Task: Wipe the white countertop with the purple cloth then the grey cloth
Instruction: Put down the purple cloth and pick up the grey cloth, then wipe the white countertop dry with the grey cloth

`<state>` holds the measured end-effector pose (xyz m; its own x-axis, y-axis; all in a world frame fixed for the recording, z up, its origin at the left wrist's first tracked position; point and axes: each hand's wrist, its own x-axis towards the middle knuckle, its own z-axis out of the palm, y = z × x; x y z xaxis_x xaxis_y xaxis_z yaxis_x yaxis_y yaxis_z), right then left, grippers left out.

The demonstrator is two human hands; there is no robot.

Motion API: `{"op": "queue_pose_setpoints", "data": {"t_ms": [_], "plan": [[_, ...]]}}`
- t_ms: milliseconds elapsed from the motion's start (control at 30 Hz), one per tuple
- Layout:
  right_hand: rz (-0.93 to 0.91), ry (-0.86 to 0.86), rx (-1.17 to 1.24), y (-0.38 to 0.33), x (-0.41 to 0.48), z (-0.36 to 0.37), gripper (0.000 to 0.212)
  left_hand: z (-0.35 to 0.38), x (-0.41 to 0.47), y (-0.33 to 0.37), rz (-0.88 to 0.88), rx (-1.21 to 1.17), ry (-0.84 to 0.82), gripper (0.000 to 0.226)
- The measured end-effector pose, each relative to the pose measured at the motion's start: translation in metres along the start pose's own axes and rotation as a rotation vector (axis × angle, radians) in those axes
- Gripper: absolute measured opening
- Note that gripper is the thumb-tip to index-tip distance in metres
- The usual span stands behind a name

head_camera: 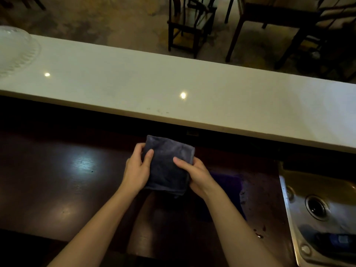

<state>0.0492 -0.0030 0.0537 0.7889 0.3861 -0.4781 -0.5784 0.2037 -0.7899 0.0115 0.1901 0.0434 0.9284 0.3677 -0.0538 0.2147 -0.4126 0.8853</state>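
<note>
A folded grey cloth [166, 164] is held above the dark wooden lower counter, below the front edge of the white countertop [134, 81]. My left hand [137, 169] grips its left side, thumb on top. My right hand [196, 175] grips its right side, thumb pressed on the cloth. The purple cloth [229, 185] lies flat on the dark counter under and to the right of my right forearm, partly hidden by it. The white countertop runs across the view from left to right, with two light reflections on it.
A clear glass dish [15, 49] sits on the white countertop at far left. A metal sink [317, 209] is at lower right. The dark wooden counter [57, 180] spreads out to the left. Dark chairs [189, 24] and a table stand beyond the countertop.
</note>
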Motion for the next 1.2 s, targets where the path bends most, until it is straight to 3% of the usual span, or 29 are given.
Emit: {"op": "queue_pose_setpoints", "data": {"t_ms": [233,400,533,700,767,867,967,1033,1133,1200], "plan": [[-0.097,-0.199,0.168,-0.075,-0.019,0.032,0.022,-0.024,0.021,0.082,0.252,-0.230,0.023,0.018],[-0.191,-0.211,0.227,-0.120,-0.030,0.041,0.041,-0.038,0.044,0.133,0.367,-0.201,-0.023,0.025],[-0.245,-0.083,0.278,-0.144,-0.035,0.031,0.040,-0.045,0.064,0.135,0.381,0.000,-0.010,0.037],[-0.411,0.133,0.288,-0.172,-0.045,-0.008,0.033,-0.056,0.084,0.106,0.335,0.476,-0.015,0.054],[-0.499,0.242,0.217,-0.181,-0.048,-0.027,0.022,-0.056,0.087,0.097,0.302,0.628,-0.045,0.057],[-0.565,0.550,-0.014,-0.194,-0.054,-0.052,0.012,-0.052,0.087,0.087,0.308,0.771,-0.041,0.058],[-0.544,0.800,-0.301,-0.202,-0.057,-0.078,0.040,-0.051,0.087,0.082,0.342,0.807,-0.007,0.055],[-0.567,0.914,-0.492,-0.202,-0.061,-0.095,0.045,-0.051,0.088,0.080,0.355,0.817,0.002,0.053],[-0.718,0.898,-0.757,-0.194,-0.066,-0.117,0.037,-0.053,0.089,0.082,0.367,0.818,-0.007,0.052],[-0.696,0.822,-0.977,-0.185,-0.060,-0.130,0.051,-0.055,0.087,0.084,0.374,0.818,-0.014,0.051]]}}
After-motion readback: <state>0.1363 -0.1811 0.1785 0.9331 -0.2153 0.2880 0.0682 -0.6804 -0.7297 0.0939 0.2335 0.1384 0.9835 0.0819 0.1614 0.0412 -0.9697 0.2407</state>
